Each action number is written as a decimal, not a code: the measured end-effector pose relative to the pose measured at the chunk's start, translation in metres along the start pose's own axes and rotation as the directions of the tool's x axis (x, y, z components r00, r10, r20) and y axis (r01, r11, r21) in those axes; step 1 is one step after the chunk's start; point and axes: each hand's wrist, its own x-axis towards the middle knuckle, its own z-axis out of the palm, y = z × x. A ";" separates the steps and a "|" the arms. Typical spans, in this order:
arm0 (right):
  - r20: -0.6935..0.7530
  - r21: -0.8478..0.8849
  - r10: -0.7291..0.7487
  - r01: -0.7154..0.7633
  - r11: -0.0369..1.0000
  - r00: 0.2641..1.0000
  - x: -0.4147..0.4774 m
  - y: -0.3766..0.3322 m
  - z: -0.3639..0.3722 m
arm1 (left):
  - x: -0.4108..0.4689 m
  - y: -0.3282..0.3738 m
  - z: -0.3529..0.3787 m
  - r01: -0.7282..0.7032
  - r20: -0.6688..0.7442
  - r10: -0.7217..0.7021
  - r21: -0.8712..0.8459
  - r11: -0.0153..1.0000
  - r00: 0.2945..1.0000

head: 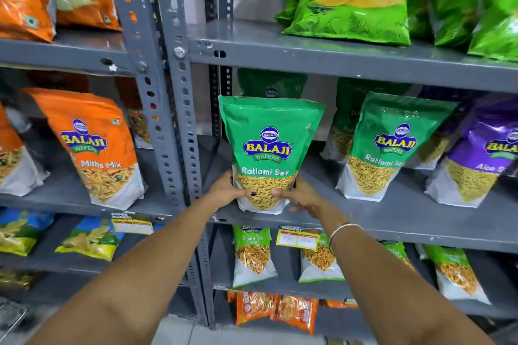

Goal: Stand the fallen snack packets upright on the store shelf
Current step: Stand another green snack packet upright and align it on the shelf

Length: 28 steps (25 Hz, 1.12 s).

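A: Entry, centre of frame. Green Ratlami Sev packet [266, 154] stands upright at the front edge of the grey middle shelf [392, 221], just right of the perforated upright post [179, 109].

B: Grip state?

A: Left hand [228, 187] clasps the packet's lower left side, thumb across the clear window. Right hand [301, 196] clasps the lower right side, fingers curled around the edge. Both grips are closed on the packet near its base. A thin bangle [343, 230] sits on the right wrist.

B: Base touching the shelf?

A: White bottom edge appears to rest on the shelf lip (contact line partly hidden by the hands, so not certain).

B: Neighbours?

A: To the right on the same shelf: a second Ratlami Sev packet [389, 148], leaning back a little, well apart from the held one. Further right, a purple packet [476, 157], also leaning. Another green packet [270, 87] sits behind the held one, mostly hidden.

B: Elsewhere?

A: Left of frame, an orange Mitha Mix packet [95, 148] stands tilted in the adjoining bay. Upper right, a large green crisp bag [353, 0] on the shelf above. Lower centre, smaller green packets [252, 255] behind a yellow price tag [298, 239].
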 end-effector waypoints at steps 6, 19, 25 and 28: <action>0.018 -0.046 -0.028 0.028 0.999 0.999 -0.014 0.000 0.003 | -0.016 -0.001 -0.001 -0.007 0.007 0.006 0.047 0.999 1.000; -0.074 -0.264 0.192 -0.205 0.942 0.978 -0.018 0.018 -0.059 | -0.026 0.056 0.005 0.253 0.265 -0.726 0.817 0.519 0.635; -0.288 -0.244 0.304 -0.377 0.894 0.908 -0.025 0.059 -0.179 | -0.012 0.111 0.128 0.047 0.534 -0.363 0.516 0.856 0.764; -0.324 -0.072 0.187 -0.221 0.973 0.927 -0.007 0.082 -0.231 | 0.020 0.128 0.187 -0.012 0.323 -0.105 0.342 0.939 0.941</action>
